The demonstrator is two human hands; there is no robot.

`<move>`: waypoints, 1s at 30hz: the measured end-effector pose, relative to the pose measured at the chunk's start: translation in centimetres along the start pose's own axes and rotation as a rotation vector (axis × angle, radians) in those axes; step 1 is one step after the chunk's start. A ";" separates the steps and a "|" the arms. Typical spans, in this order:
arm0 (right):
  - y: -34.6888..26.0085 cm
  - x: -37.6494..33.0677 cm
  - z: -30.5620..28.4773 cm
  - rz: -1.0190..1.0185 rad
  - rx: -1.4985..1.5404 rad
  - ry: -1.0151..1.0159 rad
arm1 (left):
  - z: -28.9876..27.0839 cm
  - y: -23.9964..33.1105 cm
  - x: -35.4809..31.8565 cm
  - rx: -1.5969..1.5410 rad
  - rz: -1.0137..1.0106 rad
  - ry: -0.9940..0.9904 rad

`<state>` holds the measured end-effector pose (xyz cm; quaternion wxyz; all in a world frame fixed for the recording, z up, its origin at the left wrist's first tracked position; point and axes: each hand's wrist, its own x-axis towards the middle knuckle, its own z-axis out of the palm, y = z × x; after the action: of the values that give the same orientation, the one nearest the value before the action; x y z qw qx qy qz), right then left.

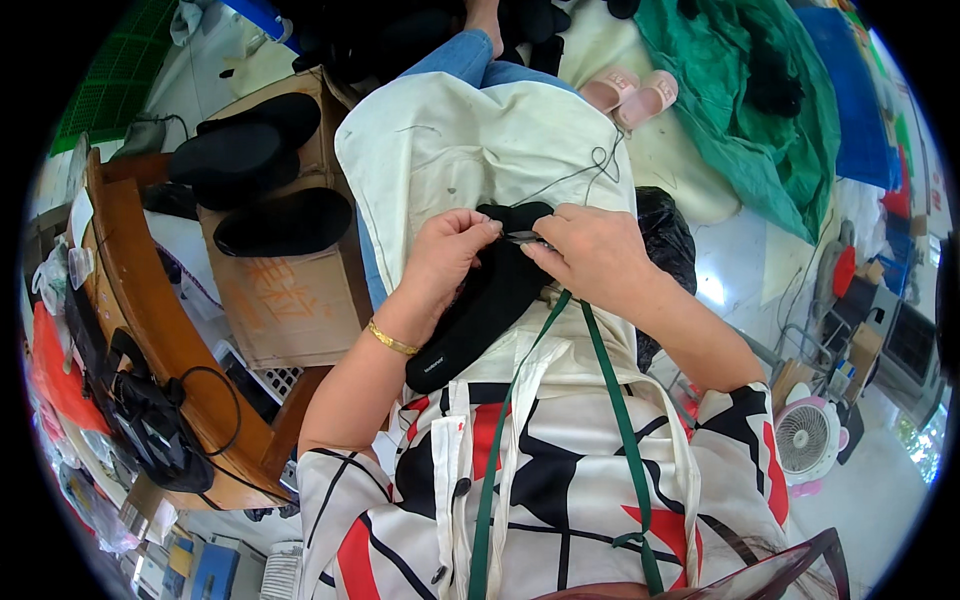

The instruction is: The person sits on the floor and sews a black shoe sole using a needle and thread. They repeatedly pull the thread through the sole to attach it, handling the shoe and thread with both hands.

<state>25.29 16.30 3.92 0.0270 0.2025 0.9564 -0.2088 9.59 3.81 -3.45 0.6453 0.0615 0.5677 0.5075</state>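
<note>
A black cloth shoe (490, 305) lies slantwise on my lap, its heel toward my belly and a small pale label near that end. My left hand (450, 245) is closed in a pinch at the shoe's far part; what its fingertips hold is too small to make out. Opposite it, my right hand (595, 245) bends over the shoe, fingers closed on a small thin grey tool (522, 238) that is mostly hidden. Dark thread (600, 165) loops over the cream apron (420, 130) just beyond my right hand.
On the left, several black shoes (285, 222) rest on a cardboard box (290, 310) beside a wooden table (150, 300). Pink slippers (645, 100) and a green sheet (750, 130) lie at far right. A black plastic bag (668, 240) sits by my right forearm; a fan (808, 437) stands lower right.
</note>
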 end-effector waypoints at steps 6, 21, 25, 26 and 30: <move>0.2 0.4 0.4 -0.025 -0.016 -0.012 | 0.2 0.2 0.0 0.022 -0.014 0.006; 0.4 0.3 0.9 -0.030 0.020 -0.037 | 0.3 0.1 0.1 0.038 -0.010 0.001; -1.4 -1.2 -0.7 -0.164 0.050 -0.088 | 0.1 0.2 0.0 0.010 0.025 0.036; -1.9 -1.6 -1.5 -0.226 0.067 -0.111 | 0.2 0.4 -0.1 -0.006 0.074 0.039; -1.2 -2.0 -3.0 -0.001 0.097 -0.028 | 0.0 1.6 -1.2 0.095 0.151 -0.116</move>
<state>26.69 15.75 7.39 0.0306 0.2000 0.9448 -0.2576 8.80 3.72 -1.64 0.6334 0.1639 0.5465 0.5227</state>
